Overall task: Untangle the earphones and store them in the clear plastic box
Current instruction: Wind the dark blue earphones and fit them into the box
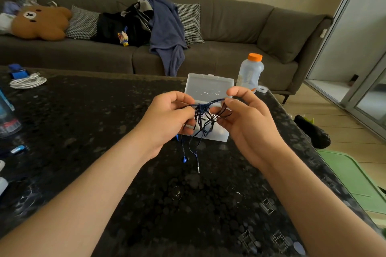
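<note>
The dark blue earphones [201, 118] are pinched in a knot between the left hand [167, 119] and the right hand [244, 119], held up just over the open clear plastic box [208, 83]. The cord looks thin, light and floppy, so it is best picked at loop by loop near the knot, never yanked.

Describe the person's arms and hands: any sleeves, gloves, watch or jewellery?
Both forearms are bare, no sleeve in view. Left hand and right hand are ungloved; neither wrist shows a watch or bracelet. A pale band at a left finger may be a ring; unclear.
</note>
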{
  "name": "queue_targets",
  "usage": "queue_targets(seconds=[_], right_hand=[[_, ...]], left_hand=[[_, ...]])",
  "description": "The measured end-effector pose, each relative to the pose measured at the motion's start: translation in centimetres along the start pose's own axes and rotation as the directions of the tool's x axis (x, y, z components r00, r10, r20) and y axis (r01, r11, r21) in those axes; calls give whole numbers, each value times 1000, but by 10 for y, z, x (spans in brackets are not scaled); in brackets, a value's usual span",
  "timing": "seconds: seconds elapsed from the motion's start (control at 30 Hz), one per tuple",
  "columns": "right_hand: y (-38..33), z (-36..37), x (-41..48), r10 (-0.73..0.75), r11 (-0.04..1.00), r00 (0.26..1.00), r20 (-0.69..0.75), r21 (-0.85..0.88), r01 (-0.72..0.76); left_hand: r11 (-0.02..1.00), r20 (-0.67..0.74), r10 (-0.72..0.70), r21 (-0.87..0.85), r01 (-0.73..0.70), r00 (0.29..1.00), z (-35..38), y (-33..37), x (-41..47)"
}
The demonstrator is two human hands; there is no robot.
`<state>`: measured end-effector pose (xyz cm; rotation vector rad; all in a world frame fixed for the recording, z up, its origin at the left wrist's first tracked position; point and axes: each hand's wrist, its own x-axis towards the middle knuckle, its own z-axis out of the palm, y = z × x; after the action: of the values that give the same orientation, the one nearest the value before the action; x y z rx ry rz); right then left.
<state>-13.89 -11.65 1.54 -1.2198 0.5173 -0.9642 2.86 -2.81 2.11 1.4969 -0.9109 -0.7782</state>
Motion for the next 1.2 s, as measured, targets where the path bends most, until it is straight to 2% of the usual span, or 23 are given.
queue_targets(seconds=[0.07,0.13,0.2,0.27,0.43,0.53,0.73,0.87,0.93,1.0,1.1,1.2], right_hand=[[-1,0,1,-12,1000,1000,-17,-20,12],[0,0,0,-90,968,995,-35,-236,79],[1,2,-4,-174,876,985,-17,-459,147],[3,4,-7,-235,784,972,15,-588,199],[13,0,-1,-364,530,929,62,-806,262],[15,1,-2,-363,471,926,106,-837,280],[13,2,-2,-366,460,920,141,-832,310],[11,5,-2,-329,483,938,112,-833,269],[7,6,-3,-274,547,956,101,-802,241],[4,7,-4,-209,658,976,69,-728,193],[2,8,-4,-91,820,994,-59,-571,41],[2,6,-1,-25,886,982,-187,-459,-65]], left_hand=[[999,31,-34,-34,35,999,1,1,0],[993,50,-60,-97,64,997,1,2,-1],[982,63,-79,-167,89,995,1,3,0],[972,79,-87,-213,102,993,0,4,0],[962,105,-102,-245,125,989,1,3,1],[960,105,-110,-246,133,988,1,2,1],[954,134,-86,-273,121,987,0,4,-1],[960,164,-79,-252,119,983,-1,4,-2],[965,172,-70,-239,110,983,-1,4,-2],[971,177,-56,-218,94,983,-3,4,-2],[983,190,-43,-168,76,981,-4,5,-3],[990,182,-62,-112,83,981,-3,6,-2]])
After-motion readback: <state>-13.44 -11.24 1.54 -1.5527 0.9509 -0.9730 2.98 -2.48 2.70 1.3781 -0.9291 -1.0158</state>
